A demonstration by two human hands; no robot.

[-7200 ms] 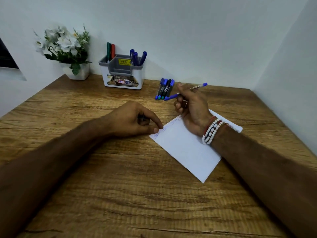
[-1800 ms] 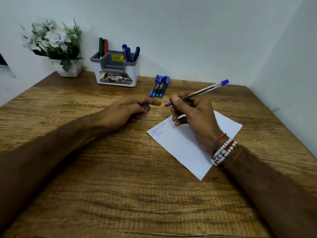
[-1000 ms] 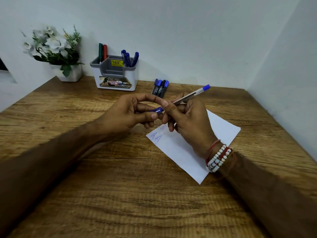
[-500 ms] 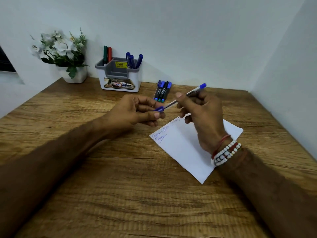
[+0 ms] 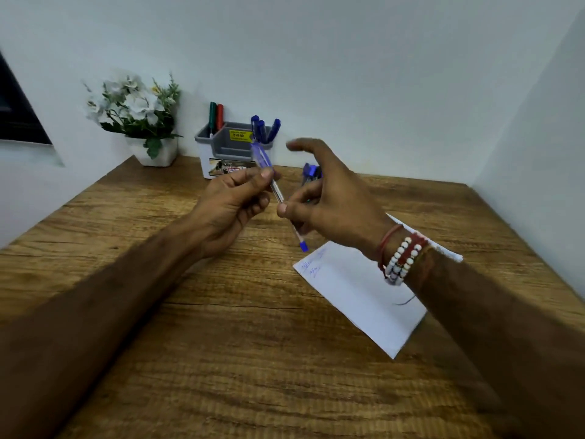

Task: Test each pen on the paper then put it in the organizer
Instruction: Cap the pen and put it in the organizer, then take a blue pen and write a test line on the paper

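Left hand (image 5: 234, 198) had the pen (image 5: 277, 191) pinched btw thumb and fingertips just under the cap end. So the pen was up in the air over the desk (image 5: 221, 343), tilted, cap pointing to 11 o'clock and blue tail end to 5 o'clock.

Right hand (image 5: 329, 198) sat at 3 o'clock of the left one, thumb against the lower barrel, index finger lifted. It was a bit blurry tbh, so can't tell if it gripped the pen or only touched it.

Paper (image 5: 357, 289) lay flat at 4 o'clock from the hands, w/ blue scribbles near its left corner. Organizer (image 5: 234, 147) stood by the back wall at 11 o'clock w/ green + red markers (image 5: 216, 114) in the left slot and blue pens (image 5: 266, 129) in the right. A few loose pens (image 5: 309, 171) lay behind the right hand. Flower pot (image 5: 139, 115) was at 10 o'clock.
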